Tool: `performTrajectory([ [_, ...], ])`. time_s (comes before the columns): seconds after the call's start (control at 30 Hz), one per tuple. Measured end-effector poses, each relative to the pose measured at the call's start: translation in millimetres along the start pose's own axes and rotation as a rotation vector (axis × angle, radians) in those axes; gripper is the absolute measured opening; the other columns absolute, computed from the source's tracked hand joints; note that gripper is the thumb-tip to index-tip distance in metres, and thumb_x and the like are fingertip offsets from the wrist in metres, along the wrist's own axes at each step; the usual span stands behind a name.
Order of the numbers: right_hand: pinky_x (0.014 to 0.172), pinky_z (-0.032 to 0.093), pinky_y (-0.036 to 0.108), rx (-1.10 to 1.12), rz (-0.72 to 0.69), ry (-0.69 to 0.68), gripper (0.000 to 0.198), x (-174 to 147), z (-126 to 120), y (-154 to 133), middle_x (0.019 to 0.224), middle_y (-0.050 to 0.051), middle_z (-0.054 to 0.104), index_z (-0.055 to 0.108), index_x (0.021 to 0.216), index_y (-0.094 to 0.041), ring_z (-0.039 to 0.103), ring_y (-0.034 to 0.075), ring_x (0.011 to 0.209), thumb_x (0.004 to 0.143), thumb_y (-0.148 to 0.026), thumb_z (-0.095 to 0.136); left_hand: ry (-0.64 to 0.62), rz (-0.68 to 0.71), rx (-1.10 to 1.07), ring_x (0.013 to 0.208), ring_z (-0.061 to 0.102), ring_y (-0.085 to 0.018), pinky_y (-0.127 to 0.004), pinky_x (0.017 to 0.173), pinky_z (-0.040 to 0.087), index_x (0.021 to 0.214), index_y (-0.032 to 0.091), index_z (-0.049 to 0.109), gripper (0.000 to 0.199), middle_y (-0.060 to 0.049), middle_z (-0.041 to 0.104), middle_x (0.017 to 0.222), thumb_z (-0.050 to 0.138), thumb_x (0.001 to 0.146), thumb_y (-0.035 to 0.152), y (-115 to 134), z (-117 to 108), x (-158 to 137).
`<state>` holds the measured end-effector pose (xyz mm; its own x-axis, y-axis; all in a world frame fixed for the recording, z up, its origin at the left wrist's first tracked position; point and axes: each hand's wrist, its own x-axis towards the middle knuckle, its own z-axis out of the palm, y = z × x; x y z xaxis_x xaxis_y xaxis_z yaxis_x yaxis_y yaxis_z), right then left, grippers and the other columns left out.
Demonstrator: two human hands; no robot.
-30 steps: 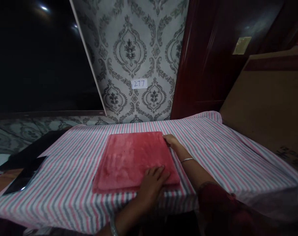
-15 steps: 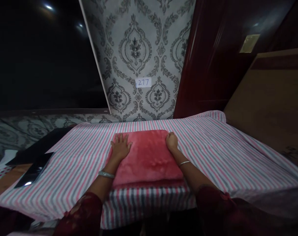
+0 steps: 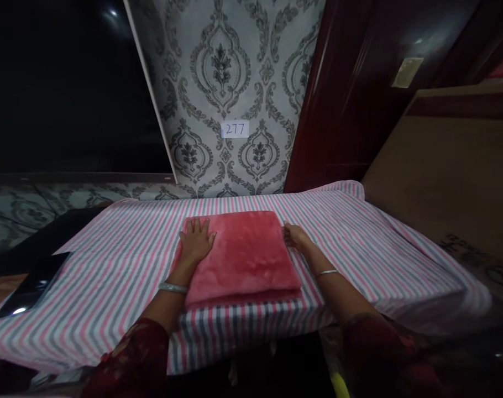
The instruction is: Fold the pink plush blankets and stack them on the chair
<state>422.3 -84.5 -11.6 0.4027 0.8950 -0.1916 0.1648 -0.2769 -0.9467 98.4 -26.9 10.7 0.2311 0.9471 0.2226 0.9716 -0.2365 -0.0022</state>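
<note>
A folded pink-red plush blanket [image 3: 243, 254] lies flat near the front edge of the table, its folded layers showing along the near side. My left hand [image 3: 196, 241] rests palm down with fingers spread on the blanket's upper left part. Just beside the right edge of the blanket is my right hand [image 3: 297, 236], its fingers loosely curled and the thumb apart from them. I see nothing held in it, and whether the fingertips touch the blanket's edge is hard to tell.
A striped cloth [image 3: 342, 243] covers the table and hangs over its front. A dark glossy tablet-like object [image 3: 33, 287] lies at left. Behind are a large black screen [image 3: 64, 88] and patterned wall with a "277" label [image 3: 235, 129]. A cardboard box [image 3: 446, 166] stands at right.
My right hand has loosened from a fist on the blanket's right edge and moved slightly off it to the right. My left hand stays on the blanket. The view has shifted a little.
</note>
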Motion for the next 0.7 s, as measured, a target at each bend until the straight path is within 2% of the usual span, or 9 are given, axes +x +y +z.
performTrajectory([
  [0.1,0.053,0.044,0.025,0.042,0.066,-0.073,0.035,-15,-2,2,0.054,0.0,0.054,0.052,0.063,-0.02,0.049,0.013,0.047,0.092,-0.039,0.051,0.005,0.0,-0.014,0.152,0.019,-0.041,-0.067,0.111,0.031,0.156,0.018,0.036,0.062,-0.02,0.027,0.164,0.032,0.102,0.047,1,0,1],
  [0.2,0.055,0.043,0.025,0.058,0.045,-0.065,0.025,-25,4,2,0.058,0.0,0.057,0.055,0.066,-0.018,0.052,0.013,0.051,0.087,-0.032,0.056,0.009,-0.004,-0.02,0.152,0.018,-0.041,-0.066,0.111,0.03,0.156,0.018,0.037,0.062,-0.019,0.027,0.164,0.033,0.101,0.048,1,-1,1],
  [0.43,0.064,0.035,0.025,0.022,-0.123,0.24,0.029,-29,16,12,0.055,-0.001,0.05,0.042,0.054,-0.023,0.052,0.016,0.071,0.078,-0.022,0.059,0.032,0.01,-0.033,0.151,0.02,-0.041,-0.067,0.111,0.031,0.156,0.018,0.038,0.062,-0.019,0.028,0.164,0.033,0.101,0.048,0,0,0],
  [0.53,0.066,0.035,0.026,0.038,-0.147,0.25,0.029,-33,15,16,0.058,0.0,0.053,0.044,0.054,-0.023,0.053,0.018,0.074,0.076,-0.028,0.062,0.039,0.006,-0.031,0.151,0.02,-0.041,-0.066,0.111,0.032,0.155,0.018,0.039,0.062,-0.019,0.029,0.163,0.034,0.101,0.048,0,1,0],
  [0.6,0.065,0.038,0.026,0.076,-0.143,0.189,0.029,-38,11,18,0.06,0.001,0.058,0.05,0.059,-0.022,0.054,0.018,0.071,0.079,-0.039,0.061,0.041,0.003,-0.031,0.151,0.02,-0.041,-0.066,0.111,0.032,0.155,0.019,0.039,0.062,-0.019,0.03,0.163,0.035,0.1,0.048,0,1,1],
  [0.7,0.057,0.04,0.028,0.132,-0.094,0.062,0.042,-50,2,24,0.058,0.002,0.06,0.057,0.064,-0.021,0.052,0.017,0.057,0.084,-0.058,0.053,0.049,0.006,-0.033,0.151,0.019,-0.042,-0.067,0.11,0.032,0.155,0.019,0.038,0.062,-0.019,0.03,0.163,0.035,0.1,0.048,-1,2,2],
])
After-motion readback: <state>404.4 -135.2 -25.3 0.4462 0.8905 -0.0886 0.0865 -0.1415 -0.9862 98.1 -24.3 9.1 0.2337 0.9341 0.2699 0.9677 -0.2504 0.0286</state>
